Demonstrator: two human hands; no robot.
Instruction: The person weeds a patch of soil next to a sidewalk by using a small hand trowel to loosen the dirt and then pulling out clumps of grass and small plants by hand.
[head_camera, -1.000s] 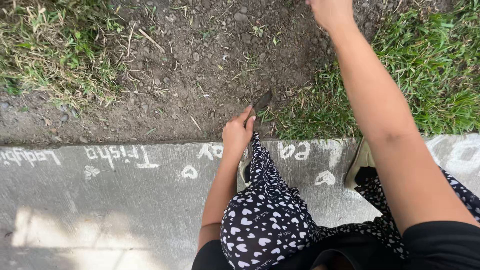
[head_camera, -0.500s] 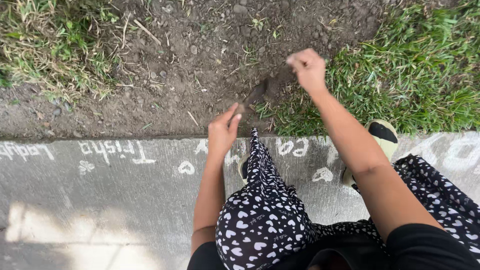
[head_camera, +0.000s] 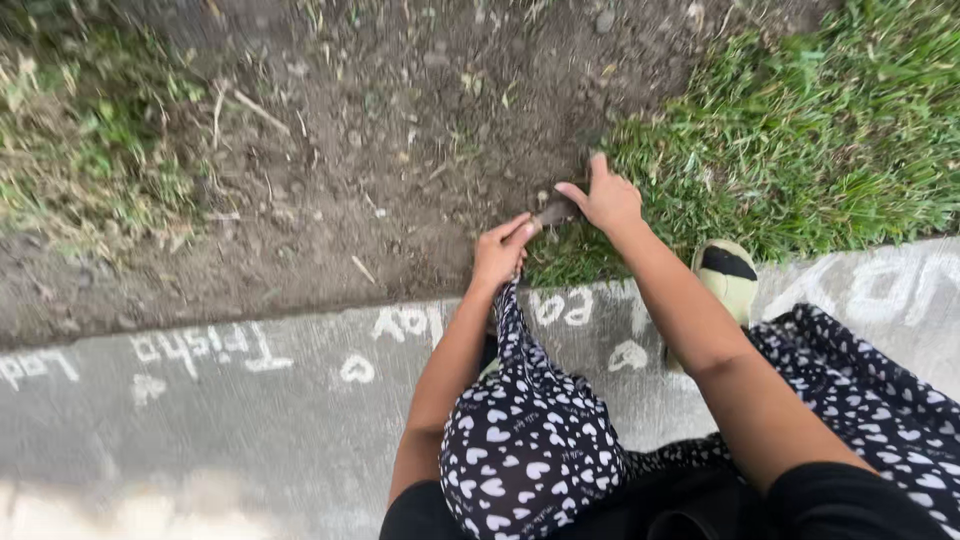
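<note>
Seen from above, a person crouches at the edge of a grey concrete curb (head_camera: 250, 420) that bears white chalk writing and small chalk hearts. Their knees, covered in black fabric printed with white hearts (head_camera: 525, 450), fill the lower part of the view. Both bare arms reach forward over the curb to the ground beyond it. The left hand (head_camera: 500, 252) is curled, its fingertips pinched on the near end of a small, dark, flat tool or blade (head_camera: 556, 211) that lies low against the ground. The right hand (head_camera: 605, 198) rests just beyond it, fingers loosely bent, its thumb side touching the far end of the same dark object; whether it truly grips is hard to tell. The object sits where a patch of bare brown soil (head_camera: 400, 150), strewn with twigs and pebbles, meets a clump of green grass (head_camera: 800, 140) on the right. More thin, dry grass (head_camera: 90, 150) grows at the left. A pale yellow slipper with a black strap (head_camera: 728, 277) rests on the curb beside the right forearm.
</note>
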